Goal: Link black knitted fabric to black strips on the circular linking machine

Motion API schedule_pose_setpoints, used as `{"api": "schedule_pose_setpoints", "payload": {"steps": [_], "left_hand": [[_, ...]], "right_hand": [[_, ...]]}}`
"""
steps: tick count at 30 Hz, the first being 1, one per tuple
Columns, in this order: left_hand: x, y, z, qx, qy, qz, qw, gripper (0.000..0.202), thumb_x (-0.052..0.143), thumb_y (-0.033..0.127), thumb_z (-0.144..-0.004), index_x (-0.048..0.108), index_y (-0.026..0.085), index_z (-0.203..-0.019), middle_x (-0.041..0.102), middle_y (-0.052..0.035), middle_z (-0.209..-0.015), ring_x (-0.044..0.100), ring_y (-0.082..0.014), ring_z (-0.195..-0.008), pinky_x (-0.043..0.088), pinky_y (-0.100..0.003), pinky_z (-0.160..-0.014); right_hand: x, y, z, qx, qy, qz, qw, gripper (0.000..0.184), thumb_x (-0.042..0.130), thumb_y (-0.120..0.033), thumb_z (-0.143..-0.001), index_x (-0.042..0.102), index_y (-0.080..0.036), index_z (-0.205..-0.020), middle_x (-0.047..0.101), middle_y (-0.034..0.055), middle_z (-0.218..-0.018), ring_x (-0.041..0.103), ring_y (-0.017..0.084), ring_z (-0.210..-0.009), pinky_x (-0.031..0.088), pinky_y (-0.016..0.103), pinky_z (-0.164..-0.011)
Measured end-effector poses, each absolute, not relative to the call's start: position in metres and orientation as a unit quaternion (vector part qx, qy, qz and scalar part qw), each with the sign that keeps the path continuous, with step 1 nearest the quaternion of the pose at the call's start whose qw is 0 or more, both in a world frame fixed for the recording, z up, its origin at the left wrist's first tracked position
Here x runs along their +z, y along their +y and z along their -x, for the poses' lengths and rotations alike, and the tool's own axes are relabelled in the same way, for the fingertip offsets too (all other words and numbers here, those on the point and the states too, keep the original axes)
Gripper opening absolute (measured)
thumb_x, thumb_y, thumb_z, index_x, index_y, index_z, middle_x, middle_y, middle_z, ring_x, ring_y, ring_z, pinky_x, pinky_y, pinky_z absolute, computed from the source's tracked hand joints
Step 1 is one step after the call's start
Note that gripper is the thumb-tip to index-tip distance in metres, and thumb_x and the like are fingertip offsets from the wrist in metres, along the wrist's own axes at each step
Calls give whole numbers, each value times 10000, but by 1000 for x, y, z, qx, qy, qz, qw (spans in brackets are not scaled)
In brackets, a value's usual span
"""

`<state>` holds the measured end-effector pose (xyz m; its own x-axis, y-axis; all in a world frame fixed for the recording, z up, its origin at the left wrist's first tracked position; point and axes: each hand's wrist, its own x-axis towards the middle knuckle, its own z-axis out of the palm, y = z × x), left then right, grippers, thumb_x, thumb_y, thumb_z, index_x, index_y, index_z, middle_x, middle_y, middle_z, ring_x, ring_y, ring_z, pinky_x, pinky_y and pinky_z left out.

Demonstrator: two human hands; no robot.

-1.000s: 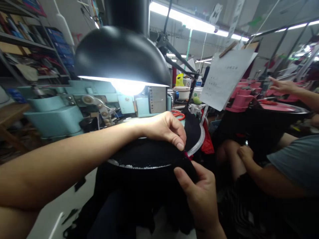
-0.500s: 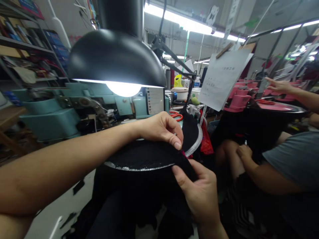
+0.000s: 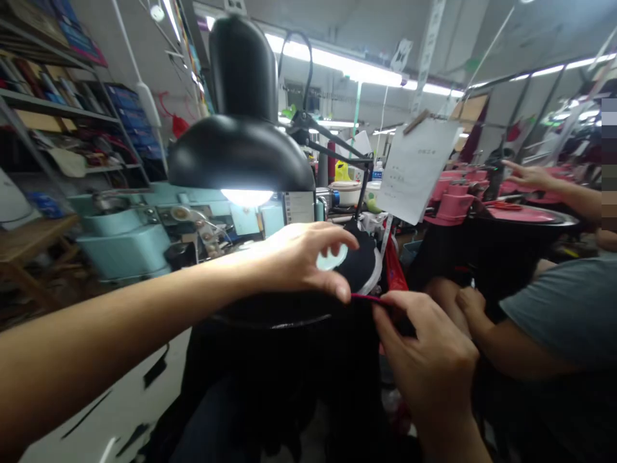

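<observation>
My left hand [image 3: 308, 257] reaches in from the left with thumb and fingers apart. Its thumb tip is at the left end of a thin magenta edge [image 3: 367, 297] on black fabric. My right hand [image 3: 429, 350] pinches that edge's other end between thumb and forefinger. Black fabric [image 3: 279, 373] hangs over my lap and merges with dark clothing. Below my left wrist curves the toothed metal rim of a round plate [image 3: 301, 321], mostly covered by fabric. Behind my hands, a pale ring [image 3: 373, 273] borders a dark round surface.
A black desk lamp [image 3: 241, 154] hangs low ahead. A paper sheet [image 3: 417, 170] is clipped at its right. Teal machinery [image 3: 120, 247] stands left, pink machinery [image 3: 453, 199] right. At the right edge sits a co-worker in a grey sleeve [image 3: 559, 315], one hand [image 3: 530, 175] raised.
My left fingers have opened and lifted from the fabric. My right hand has moved right, stretching the magenta edge into a straight line. The view has tilted up slightly.
</observation>
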<state>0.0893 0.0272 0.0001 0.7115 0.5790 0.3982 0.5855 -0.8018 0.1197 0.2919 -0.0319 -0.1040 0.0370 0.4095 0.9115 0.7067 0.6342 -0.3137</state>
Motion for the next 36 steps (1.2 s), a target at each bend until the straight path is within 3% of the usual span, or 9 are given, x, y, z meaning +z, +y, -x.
{"api": "schedule_pose_setpoints", "payload": {"steps": [2, 5, 7, 10, 12, 18, 30, 34, 36], "left_hand": [[8, 16, -106, -140, -297, 944, -20, 293, 747, 397, -780, 727, 201, -997, 707, -46, -898, 636, -172, -822, 435, -232, -726], [9, 15, -127, -97, -318, 941, -65, 111, 657, 241, -852, 743, 171, -851, 684, -5, -713, 611, -121, -681, 393, -209, -643], [3, 26, -132, -99, -337, 930, -106, 150, 674, 287, -838, 735, 152, -811, 655, 10, -652, 573, -102, -615, 360, -205, -578], [-8, 45, -127, -111, -360, 902, -208, 316, 730, 445, -775, 714, 129, -773, 604, 27, -592, 512, -90, -557, 343, -196, -525], [-13, 51, -122, -131, -362, 886, -260, 364, 717, 484, -778, 710, 121, -800, 617, 22, -626, 520, -92, -588, 373, -186, -553], [-14, 49, -116, -154, -362, 880, -267, 281, 640, 396, -862, 713, 126, -840, 663, -2, -728, 575, -103, -689, 415, -179, -640], [-19, 51, -116, -167, -393, 866, -260, 358, 733, 498, -763, 724, 141, -780, 544, 46, -547, 450, -66, -510, 311, -172, -471], [-20, 55, -113, -172, -370, 897, -172, 314, 698, 465, -812, 725, 152, -804, 629, 17, -623, 536, -85, -573, 377, -178, -553], [-16, 52, -118, -158, -354, 909, -150, 254, 670, 406, -848, 711, 157, -817, 681, -3, -721, 595, -106, -670, 419, -185, -644]], "right_hand": [[-105, -25, -295, -40, -668, 426, 609, 22, 660, -191, -841, 682, -198, -843, 677, 6, -734, 623, 146, -679, 483, 252, -697], [-125, -11, -299, 288, -647, 416, 571, 89, 692, -269, -772, 673, -186, -798, 651, 0, -699, 587, 150, -643, 474, 246, -613], [-142, -4, -300, 510, -562, 352, 548, 173, 692, -341, -744, 663, -174, -780, 647, 2, -679, 598, 161, -644, 486, 246, -596], [-152, -5, -295, 636, -439, 269, 575, 311, 717, -412, -739, 679, -196, -959, 698, 21, -796, 640, 182, -717, 517, 266, -638], [-147, -9, -291, 650, -460, 263, 544, 423, 806, -365, -673, 689, -188, -1038, 712, 27, -824, 644, 181, -708, 521, 269, -645], [-132, -7, -278, 706, -479, 237, 464, 336, 832, -411, -649, 717, -128, -788, 667, 14, -662, 581, 127, -561, 476, 240, -568], [-138, 6, -282, 553, -571, 332, 509, 361, 787, -441, -701, 638, -131, -592, 478, -39, -519, 402, 86, -485, 321, 204, -442], [-143, 30, -303, 514, -638, 303, 486, 291, 765, -430, -724, 726, -142, -709, 626, 7, -629, 552, 142, -583, 443, 225, -524], [-155, 39, -302, 495, -605, 291, 551, 378, 791, -513, -646, 688, -157, -573, 612, 6, -554, 581, 159, -563, 479, 244, -523]]}}
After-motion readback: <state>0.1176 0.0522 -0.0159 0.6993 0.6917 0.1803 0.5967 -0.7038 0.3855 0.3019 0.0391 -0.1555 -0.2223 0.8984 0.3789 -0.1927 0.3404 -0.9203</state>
